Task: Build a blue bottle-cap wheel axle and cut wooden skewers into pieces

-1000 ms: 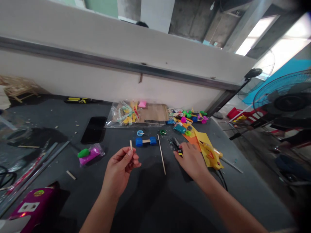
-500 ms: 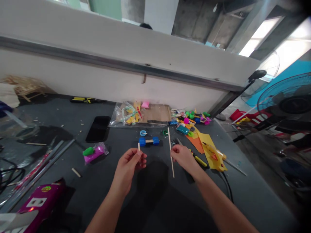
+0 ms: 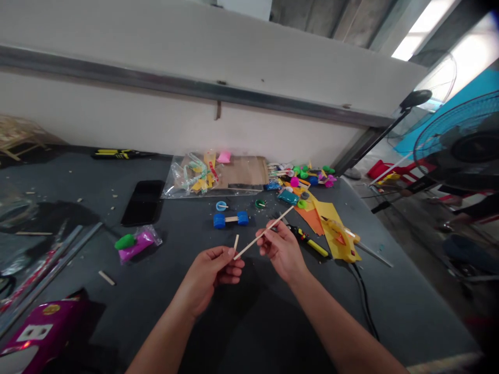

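Between thumb and fingers, my left hand [image 3: 215,269] pinches a short wooden stick [image 3: 236,241] that points upward. My right hand [image 3: 283,248] grips a longer thin wooden stick [image 3: 250,244] held at a slant. Its lower end meets my left fingertips; whether they grip it too I cannot tell. Beyond the hands lies a small piece with blue bottle-cap wheels [image 3: 231,219] joined by wooden sticks. Behind it are a light blue ring-shaped cap [image 3: 221,206] and a dark green cap [image 3: 260,204], each with a bit of stick in it.
Pliers with yellow handles [image 3: 312,243] and a yellow glue gun [image 3: 341,236] on yellow paper lie to the right. A phone [image 3: 143,202], a clay packet [image 3: 136,244] and a purple power strip [image 3: 42,332] are on the left. A plastic bag [image 3: 195,174] rests by the wall.
My right hand has brought the long stick leftward and turned it from near upright to a slant, its lower end now at my left fingers. The camera view has shifted slightly.
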`<state>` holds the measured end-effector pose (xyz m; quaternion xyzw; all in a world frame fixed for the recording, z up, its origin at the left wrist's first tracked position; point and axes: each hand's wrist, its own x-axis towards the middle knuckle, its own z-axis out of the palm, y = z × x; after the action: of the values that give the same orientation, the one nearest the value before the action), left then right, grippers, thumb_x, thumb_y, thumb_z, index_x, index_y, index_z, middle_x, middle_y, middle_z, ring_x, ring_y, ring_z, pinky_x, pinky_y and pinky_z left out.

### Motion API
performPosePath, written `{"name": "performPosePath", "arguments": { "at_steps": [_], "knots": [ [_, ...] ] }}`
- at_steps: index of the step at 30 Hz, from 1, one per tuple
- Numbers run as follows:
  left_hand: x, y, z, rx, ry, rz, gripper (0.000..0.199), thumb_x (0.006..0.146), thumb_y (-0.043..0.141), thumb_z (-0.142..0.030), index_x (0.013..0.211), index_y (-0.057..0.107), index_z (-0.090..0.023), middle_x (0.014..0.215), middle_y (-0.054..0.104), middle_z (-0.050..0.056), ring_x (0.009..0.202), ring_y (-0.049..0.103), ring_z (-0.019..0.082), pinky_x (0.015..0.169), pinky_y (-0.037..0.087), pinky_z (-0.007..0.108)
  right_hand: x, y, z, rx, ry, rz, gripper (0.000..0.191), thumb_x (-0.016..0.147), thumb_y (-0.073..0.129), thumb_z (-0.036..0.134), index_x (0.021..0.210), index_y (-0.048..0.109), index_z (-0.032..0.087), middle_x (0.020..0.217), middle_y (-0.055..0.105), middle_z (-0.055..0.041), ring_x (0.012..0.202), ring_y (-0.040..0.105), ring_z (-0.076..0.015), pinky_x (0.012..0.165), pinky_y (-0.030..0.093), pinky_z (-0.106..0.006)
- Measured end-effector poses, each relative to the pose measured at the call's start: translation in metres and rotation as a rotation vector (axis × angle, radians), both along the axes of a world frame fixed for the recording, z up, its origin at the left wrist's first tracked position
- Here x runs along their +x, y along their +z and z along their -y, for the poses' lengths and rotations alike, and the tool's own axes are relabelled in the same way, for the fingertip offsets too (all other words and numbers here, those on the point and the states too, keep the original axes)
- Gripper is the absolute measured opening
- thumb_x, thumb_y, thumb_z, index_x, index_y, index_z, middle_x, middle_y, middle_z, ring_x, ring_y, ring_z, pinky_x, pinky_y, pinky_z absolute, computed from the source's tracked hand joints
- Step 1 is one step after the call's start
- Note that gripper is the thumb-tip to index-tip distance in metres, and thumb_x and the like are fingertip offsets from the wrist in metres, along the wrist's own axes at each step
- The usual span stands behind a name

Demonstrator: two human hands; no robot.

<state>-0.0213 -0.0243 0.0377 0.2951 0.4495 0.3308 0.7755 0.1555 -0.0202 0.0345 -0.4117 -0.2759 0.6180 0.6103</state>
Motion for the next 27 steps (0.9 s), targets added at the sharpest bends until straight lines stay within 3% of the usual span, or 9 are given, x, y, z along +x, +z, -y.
{"name": "performPosePath", "arguments": {
  "at_steps": [13, 21, 27],
  "knots": [
    [0.005, 0.001, 0.001, 0.035, -0.115, -0.11, 0.024, 0.07, 0.069, -0.034, 0.063, 0.062, -0.012, 0.06, 0.063, 0.003, 0.048, 0.055, 0.008, 0.049, 0.049, 0.02, -0.002, 0.0, 0.003, 0.015, -0.04, 0.114, 0.023, 0.073, 0.067, 0.029, 0.087, 0.049, 0.022, 0.072, 0.064, 0.0017, 0.058, 0.058, -0.011, 0.044, 0.046, -0.019],
    [0.013, 0.002, 0.002, 0.146, -0.044, -0.273, 0.022, 0.068, 0.067, -0.033, 0.059, 0.061, -0.014, 0.054, 0.06, 0.001, 0.046, 0.055, 0.01, 0.049, 0.048, 0.022, -0.012, -0.011, 0.007, -0.132, 0.237, 0.245, 0.023, 0.069, 0.07, 0.033, 0.079, 0.065, 0.014, 0.061, 0.06, -0.0002, 0.054, 0.056, -0.0101, 0.042, 0.043, -0.018],
    [0.011, -0.001, 0.002, 0.132, -0.036, -0.159, 0.024, 0.07, 0.067, -0.037, 0.065, 0.064, -0.014, 0.056, 0.062, 0.002, 0.046, 0.055, 0.01, 0.049, 0.049, 0.023, -0.015, -0.009, 0.007, -0.147, 0.172, 0.188, 0.02, 0.065, 0.073, 0.031, 0.073, 0.066, 0.014, 0.057, 0.059, 0.0011, 0.05, 0.053, -0.0091, 0.039, 0.04, -0.017]
  ]
}}
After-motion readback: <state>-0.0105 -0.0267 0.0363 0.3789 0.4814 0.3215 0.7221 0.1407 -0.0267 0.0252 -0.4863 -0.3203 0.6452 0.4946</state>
